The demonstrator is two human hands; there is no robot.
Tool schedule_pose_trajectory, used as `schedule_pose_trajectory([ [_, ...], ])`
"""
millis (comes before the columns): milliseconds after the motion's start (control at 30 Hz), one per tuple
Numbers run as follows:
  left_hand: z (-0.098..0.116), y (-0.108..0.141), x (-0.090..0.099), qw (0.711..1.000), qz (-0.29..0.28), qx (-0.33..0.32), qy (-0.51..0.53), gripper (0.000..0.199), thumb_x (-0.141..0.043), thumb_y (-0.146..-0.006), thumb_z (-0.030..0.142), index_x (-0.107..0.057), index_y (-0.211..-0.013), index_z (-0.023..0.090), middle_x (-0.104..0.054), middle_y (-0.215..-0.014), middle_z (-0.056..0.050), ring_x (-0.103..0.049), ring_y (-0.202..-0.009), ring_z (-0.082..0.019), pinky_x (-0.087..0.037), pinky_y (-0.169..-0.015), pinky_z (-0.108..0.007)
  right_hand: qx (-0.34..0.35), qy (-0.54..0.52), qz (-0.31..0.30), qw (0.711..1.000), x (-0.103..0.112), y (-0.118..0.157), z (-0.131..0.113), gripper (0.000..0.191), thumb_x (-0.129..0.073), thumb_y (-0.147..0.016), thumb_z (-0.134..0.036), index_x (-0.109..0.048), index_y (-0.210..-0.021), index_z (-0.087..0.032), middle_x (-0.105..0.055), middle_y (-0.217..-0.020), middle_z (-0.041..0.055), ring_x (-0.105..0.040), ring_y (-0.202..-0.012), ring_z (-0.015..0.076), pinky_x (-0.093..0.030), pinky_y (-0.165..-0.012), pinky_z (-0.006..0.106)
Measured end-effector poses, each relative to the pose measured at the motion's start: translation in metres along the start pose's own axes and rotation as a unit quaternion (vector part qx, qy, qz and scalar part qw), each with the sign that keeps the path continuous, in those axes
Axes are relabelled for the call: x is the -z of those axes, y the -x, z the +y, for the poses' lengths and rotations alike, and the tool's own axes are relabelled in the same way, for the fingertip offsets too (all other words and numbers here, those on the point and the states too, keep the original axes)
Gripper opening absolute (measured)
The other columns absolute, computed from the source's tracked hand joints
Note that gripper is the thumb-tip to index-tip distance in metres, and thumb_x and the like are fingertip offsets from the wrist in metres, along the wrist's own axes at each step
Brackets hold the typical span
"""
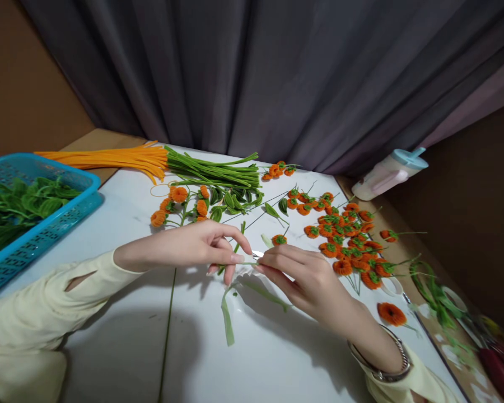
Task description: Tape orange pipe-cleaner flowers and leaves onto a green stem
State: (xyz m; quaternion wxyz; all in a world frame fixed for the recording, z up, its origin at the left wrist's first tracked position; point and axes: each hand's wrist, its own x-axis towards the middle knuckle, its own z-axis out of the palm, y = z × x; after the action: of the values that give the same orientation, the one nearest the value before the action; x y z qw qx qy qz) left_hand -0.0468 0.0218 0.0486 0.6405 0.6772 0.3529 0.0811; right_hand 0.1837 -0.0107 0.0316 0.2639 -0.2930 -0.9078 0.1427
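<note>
Near the middle of the white table, my left hand (205, 243) pinches a green stem (238, 242) and the end of a pale green strip between its fingers. My right hand (296, 274) is closed at the strip's other side, with a small shiny metal tip (257, 255) showing by its fingertips; the rest of what it holds is hidden. The two hands are close together but apart. Pale green tape (227, 320) hangs below the left fingers, and another pale piece (265, 293) lies under the right hand. An orange pompom flower (279, 239) sits just beyond the right hand.
A blue basket (67, 218) of green leaves stands left. Orange stems (109, 158) and green stems (214, 170) lie at the back. Several orange flowers (342, 267) spread over the right side. A tumbler (386, 174) is back right; tape rolls (391, 287) and green scraps lie right.
</note>
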Motion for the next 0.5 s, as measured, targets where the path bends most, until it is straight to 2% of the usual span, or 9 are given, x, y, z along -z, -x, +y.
schedule_pose_trajectory([
  [100, -0.002, 0.0, -0.002, 0.996, 0.049, -0.029, -0.069, 0.031, -0.063, -0.083, 0.043, -0.062, -0.102, 0.018, -0.068, -0.073, 0.001, -0.057, -0.063, -0.011, -0.042, -0.057, -0.02, -0.001, 0.0, 0.006, 1.0, 0.0, 0.001, -0.001, 0.017, -0.048, -0.094, -0.016, -0.061, -0.084, -0.014, -0.065, -0.075, 0.0064, -0.057, -0.065, 0.0139, -0.044, -0.059, 0.025],
  [167, -0.005, 0.0, -0.005, 0.979, 0.103, -0.092, -0.149, 0.022, -0.068, -0.08, 0.037, -0.067, -0.091, 0.018, -0.07, -0.078, 0.0, -0.06, -0.07, -0.012, -0.043, -0.063, -0.021, -0.003, -0.021, 0.002, 1.0, 0.0, 0.001, -0.003, 0.016, -0.048, -0.094, -0.015, -0.061, -0.083, -0.014, -0.065, -0.074, 0.0062, -0.058, -0.065, 0.0138, -0.045, -0.059, 0.025],
  [233, -0.007, 0.001, -0.008, 0.944, 0.146, -0.179, -0.234, 0.011, -0.066, -0.084, 0.027, -0.069, -0.081, 0.017, -0.07, -0.077, 0.0, -0.06, -0.072, -0.013, -0.042, -0.069, -0.022, -0.004, -0.038, -0.006, 0.999, 0.001, 0.001, -0.004, 0.016, -0.049, -0.094, -0.014, -0.061, -0.084, -0.014, -0.065, -0.074, 0.0064, -0.058, -0.065, 0.014, -0.046, -0.06, 0.025],
  [333, -0.01, 0.002, -0.012, 0.884, 0.188, -0.278, -0.326, 0.012, -0.06, -0.089, 0.02, -0.069, -0.082, 0.016, -0.071, -0.074, 0.0, -0.058, -0.073, -0.013, -0.04, -0.077, -0.026, 0.0, -0.045, -0.007, 0.999, 0.003, 0.0, -0.005, 0.014, -0.05, -0.093, -0.013, -0.062, -0.086, -0.013, -0.066, -0.076, 0.0075, -0.06, -0.068, 0.0146, -0.047, -0.062, 0.026],
  [433, -0.012, 0.002, -0.014, 0.846, 0.209, -0.317, -0.374, 0.016, -0.055, -0.093, 0.02, -0.067, -0.084, 0.016, -0.071, -0.076, -0.001, -0.06, -0.075, -0.014, -0.038, -0.086, -0.031, 0.006, -0.03, -0.003, 1.0, 0.006, -0.001, -0.005, 0.014, -0.051, -0.093, -0.015, -0.064, -0.088, -0.013, -0.068, -0.078, 0.0086, -0.062, -0.07, 0.0156, -0.048, -0.063, 0.026],
  [500, -0.013, 0.001, -0.014, 0.83, 0.209, -0.327, -0.4, 0.017, -0.051, -0.095, 0.019, -0.065, -0.087, 0.015, -0.071, -0.081, -0.003, -0.062, -0.086, -0.016, -0.036, -0.091, -0.033, -0.002, -0.007, -0.012, 1.0, 0.011, -0.001, -0.003, 0.017, -0.051, -0.094, -0.017, -0.066, -0.087, -0.013, -0.068, -0.077, 0.0086, -0.063, -0.068, 0.0157, -0.048, -0.062, 0.026],
])
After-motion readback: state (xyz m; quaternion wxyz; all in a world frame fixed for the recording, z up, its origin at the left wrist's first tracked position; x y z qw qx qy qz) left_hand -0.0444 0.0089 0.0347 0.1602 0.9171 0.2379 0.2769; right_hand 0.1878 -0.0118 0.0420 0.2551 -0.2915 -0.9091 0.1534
